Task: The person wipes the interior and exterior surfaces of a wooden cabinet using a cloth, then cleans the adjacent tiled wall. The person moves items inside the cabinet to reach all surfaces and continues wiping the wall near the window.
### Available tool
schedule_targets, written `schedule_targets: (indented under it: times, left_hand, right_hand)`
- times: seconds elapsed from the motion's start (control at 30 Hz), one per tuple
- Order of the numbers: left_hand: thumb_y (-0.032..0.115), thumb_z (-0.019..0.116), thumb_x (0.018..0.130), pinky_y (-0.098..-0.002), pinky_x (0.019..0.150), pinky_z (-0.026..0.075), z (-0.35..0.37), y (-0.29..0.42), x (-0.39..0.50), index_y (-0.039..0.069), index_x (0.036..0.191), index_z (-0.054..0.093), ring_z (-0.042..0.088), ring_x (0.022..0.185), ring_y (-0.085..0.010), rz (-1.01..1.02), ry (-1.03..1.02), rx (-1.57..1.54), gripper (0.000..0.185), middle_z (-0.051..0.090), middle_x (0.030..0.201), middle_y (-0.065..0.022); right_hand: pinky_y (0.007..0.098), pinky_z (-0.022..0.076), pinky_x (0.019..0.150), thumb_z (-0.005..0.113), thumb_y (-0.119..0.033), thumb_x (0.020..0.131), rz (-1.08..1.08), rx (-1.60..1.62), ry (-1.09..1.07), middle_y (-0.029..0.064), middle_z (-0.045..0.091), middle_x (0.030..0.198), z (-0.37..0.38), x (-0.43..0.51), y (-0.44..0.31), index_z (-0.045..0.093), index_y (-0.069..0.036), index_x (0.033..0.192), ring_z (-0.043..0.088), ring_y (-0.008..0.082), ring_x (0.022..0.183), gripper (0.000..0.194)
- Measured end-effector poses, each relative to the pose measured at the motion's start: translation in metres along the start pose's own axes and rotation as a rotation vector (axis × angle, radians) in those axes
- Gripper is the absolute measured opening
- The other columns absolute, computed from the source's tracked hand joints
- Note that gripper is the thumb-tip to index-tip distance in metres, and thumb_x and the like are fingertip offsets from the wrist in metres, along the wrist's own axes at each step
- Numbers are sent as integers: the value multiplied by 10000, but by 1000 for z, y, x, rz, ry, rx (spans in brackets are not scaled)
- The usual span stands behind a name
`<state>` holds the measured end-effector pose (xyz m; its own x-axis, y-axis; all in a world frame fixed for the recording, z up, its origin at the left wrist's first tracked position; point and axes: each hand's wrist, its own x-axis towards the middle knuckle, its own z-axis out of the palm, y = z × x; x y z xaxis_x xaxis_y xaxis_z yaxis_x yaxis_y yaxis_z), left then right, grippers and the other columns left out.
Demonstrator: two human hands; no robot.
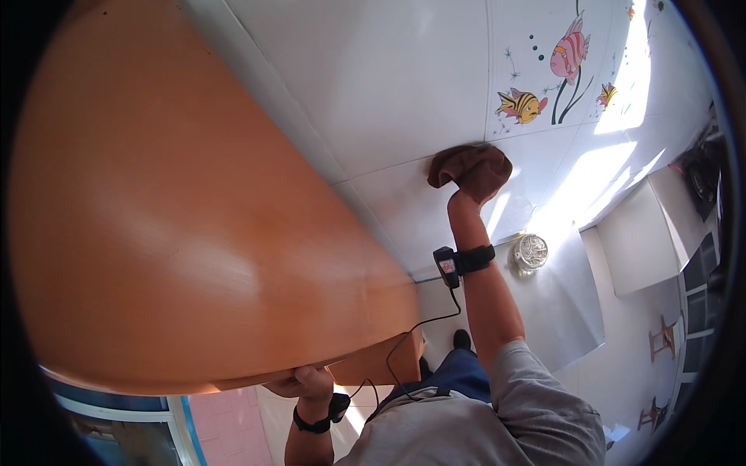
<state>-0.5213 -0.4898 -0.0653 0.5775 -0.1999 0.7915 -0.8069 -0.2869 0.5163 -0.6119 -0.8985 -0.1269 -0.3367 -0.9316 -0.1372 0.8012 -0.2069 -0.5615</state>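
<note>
A brown cloth (479,169) covers my right hand (473,175), which presses it against the white tiled wall (379,105). The cloth hides the fingers. My left hand (303,383) grips the lower edge of a large orange-brown wooden door or panel (204,233), thumb on its near side; its other fingers are partly hidden. Black straps with small devices and cables sit on both forearms. Fish and plant pictures decorate the tile just above the cloth.
A clear round container (531,253) stands on a pale surface (559,303) beside my right forearm. A white box-like unit (638,233) is at the right, with small wooden stools (663,338) beyond. Pink material (227,428) and a window frame show at lower left.
</note>
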Motion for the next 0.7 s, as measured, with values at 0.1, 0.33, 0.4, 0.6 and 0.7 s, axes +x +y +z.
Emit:
schedule_targets:
  times: [0.1,0.33,0.4,0.6,0.7]
  left_hand:
    - [630,445,1008,-494,936,471,-1,-2,0,-75,1469,364,556,1216,-339,28,-44,-37,847,493,1351,-255]
    - [597,459,1003,-476,864,503,-6,-4,3,-110,1380,445,613,1098,-334,96,-90,10,802,554,1253,-244]
    - [544,439,1010,-459,815,507,-8,-2,3,-119,1262,520,633,1021,-314,131,-150,51,714,592,1176,-224]
    - [526,360,1029,-435,748,477,-13,1,-2,-65,1214,563,640,971,-296,-15,-112,-81,652,615,1147,-206]
    - [516,454,1024,-448,754,486,-23,-7,-1,-67,1310,488,639,982,-342,290,-174,363,650,603,1174,-216]
  right_hand:
    - [298,548,707,553,-109,987,-321,-263,50,55,576,956,45,-21,-22,532,-104,1094,600,162,830,109]
    - [327,522,750,501,-194,1027,-53,-223,119,35,539,923,-21,-16,11,501,-107,1050,582,180,825,90]
    - [336,525,730,500,-206,1021,-86,-457,274,41,531,900,-51,-9,37,483,-100,1009,572,194,787,108]
    - [324,550,700,661,-149,946,175,-497,485,34,590,943,-128,-10,113,541,-110,1024,612,190,809,149]
    - [313,553,715,678,-126,946,226,-414,557,31,606,894,-171,-14,155,571,-118,961,620,173,801,108]
